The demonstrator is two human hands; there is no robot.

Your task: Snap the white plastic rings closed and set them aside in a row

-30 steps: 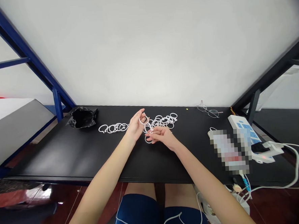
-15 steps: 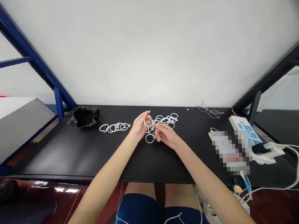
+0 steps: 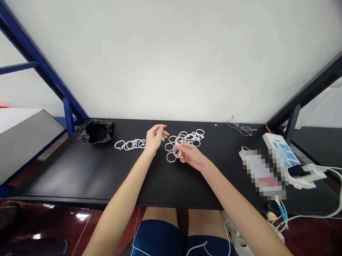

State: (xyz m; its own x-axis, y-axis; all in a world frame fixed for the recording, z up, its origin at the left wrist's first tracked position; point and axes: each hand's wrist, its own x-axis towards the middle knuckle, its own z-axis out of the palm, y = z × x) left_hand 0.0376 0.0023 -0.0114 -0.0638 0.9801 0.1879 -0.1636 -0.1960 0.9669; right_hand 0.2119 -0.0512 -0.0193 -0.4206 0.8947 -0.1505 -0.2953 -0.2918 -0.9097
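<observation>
My left hand (image 3: 157, 137) is closed in a pinch just right of a row of white rings (image 3: 130, 145). A small white end shows below its fingers, with the rest of that ring hidden by the hand. My right hand (image 3: 188, 154) pinches another white ring (image 3: 177, 153) between thumb and fingers, at the near edge of a loose pile of white rings (image 3: 190, 137). The leftmost ring in the row has a gap with small knobbed ends. Single rings (image 3: 171, 157) lie beside my right fingertips.
A crumpled black plastic bag (image 3: 97, 132) stands open at the back left of the black table (image 3: 84, 175). Eyeglasses (image 3: 243, 130) lie at the back right. Nearer are a blurred phone (image 3: 262, 174), a white power strip (image 3: 280, 148) and white cables (image 3: 341, 189).
My left hand has moved left, away from the right hand, and turned over its ring. My right hand stays near the pile and now shows a white ring in its pinch.
</observation>
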